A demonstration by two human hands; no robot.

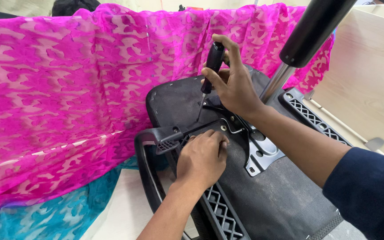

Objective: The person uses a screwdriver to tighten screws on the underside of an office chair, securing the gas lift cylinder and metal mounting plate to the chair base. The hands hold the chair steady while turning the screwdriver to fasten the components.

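Left hand (202,159): pressed closed on the underside of an overturned office chair seat (272,195). Right hand (233,80): wrapped around a black-handled screwdriver (210,73), tip set at the metal mounting plate (256,149). Plate seen attached; fastening judged unfinished.

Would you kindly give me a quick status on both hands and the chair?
Right hand grips screwdriver, tip at chair base plate. Left hand braces armrest bracket. Pink cloth alongside, not obstructing.
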